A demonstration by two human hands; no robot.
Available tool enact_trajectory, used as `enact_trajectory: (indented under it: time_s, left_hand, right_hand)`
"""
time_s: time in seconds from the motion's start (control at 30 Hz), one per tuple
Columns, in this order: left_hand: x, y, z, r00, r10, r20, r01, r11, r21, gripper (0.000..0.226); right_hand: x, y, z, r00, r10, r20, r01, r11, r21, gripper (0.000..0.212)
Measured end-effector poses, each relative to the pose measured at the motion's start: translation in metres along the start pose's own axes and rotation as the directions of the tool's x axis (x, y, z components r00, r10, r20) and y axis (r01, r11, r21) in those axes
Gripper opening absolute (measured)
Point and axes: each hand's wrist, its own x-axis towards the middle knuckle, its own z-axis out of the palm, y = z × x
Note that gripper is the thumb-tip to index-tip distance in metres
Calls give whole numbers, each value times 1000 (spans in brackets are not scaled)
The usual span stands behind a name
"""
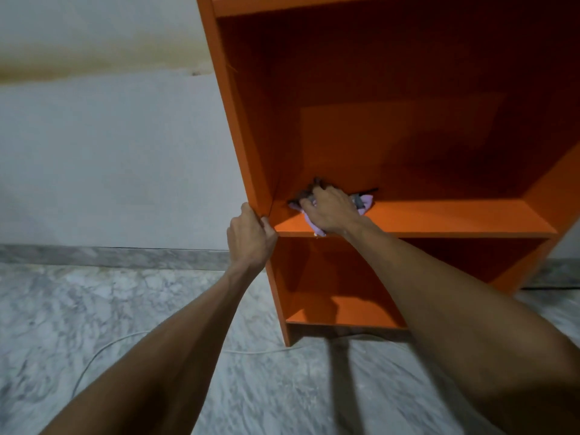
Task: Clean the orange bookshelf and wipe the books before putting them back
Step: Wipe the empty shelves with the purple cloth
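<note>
The orange bookshelf [408,89] stands against the wall, and its compartments hold no books. A purple and grey cloth [364,203] lies bunched at the left end of the middle shelf board [455,216]. My right hand [329,211] presses down on the cloth, fingers spread over it toward the back left corner. At the height of that board, my left hand [249,238] grips the front edge of the shelf's left side panel [232,98], fingers curled round it. No books are in view.
A grey marble floor [125,309] spreads in front of the shelf. A thin white cable [103,350] runs across the floor to the shelf's base. The white wall [110,152] with a marble skirting lies left of the shelf. The lower compartment [339,306] holds nothing.
</note>
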Motion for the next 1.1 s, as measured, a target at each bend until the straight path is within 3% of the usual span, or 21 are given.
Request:
enact_trajectory:
  time_s: [0.2,0.37,0.47,0.6,0.67,0.77,0.87,0.97,1.03,1.1]
  left_hand:
    - [-1,-2,1,999,31,-31,-31,999,-24,28]
    - [-1,-1,0,1000,-3,-22,3,999,-35,27]
    - [-2,1,-1,1000,-20,5,20,999,-37,28]
    - [1,1,-1,1000,-9,20,9,999,-38,28]
    - [2,-2,0,1000,8,25,-7,999,-41,30]
    - [6,-7,1,999,38,29,-36,998,-43,26]
    - [6,-7,1,998,48,39,-45,997,-59,21]
    - [5,-5,-5,997,32,71,-27,997,-74,23]
    - [4,-6,-10,992,23,122,-15,998,-66,26]
    - [4,-11,-14,984,40,175,-28,997,-69,29]
  right_hand:
    - [-20,-10,5,975,-224,0,224,974,36,33]
    - [-45,-6,-12,944,-330,0,328,936,125,25]
    - [-46,1,-33,957,-278,80,260,948,184,28]
    - [-29,2,-35,993,-79,-90,102,953,284,30]
    - [-22,-7,-22,998,-18,-61,31,974,226,32]
    - [-24,-27,-2,996,-63,-63,69,993,100,30]
    - [-41,-37,4,979,-181,-94,190,978,88,24]
    - [-65,-31,-4,952,-305,-38,306,951,46,28]
    - [-74,-20,-16,953,-304,-6,304,952,21,25]
    - [-74,-14,-25,969,-238,-62,241,969,47,19]
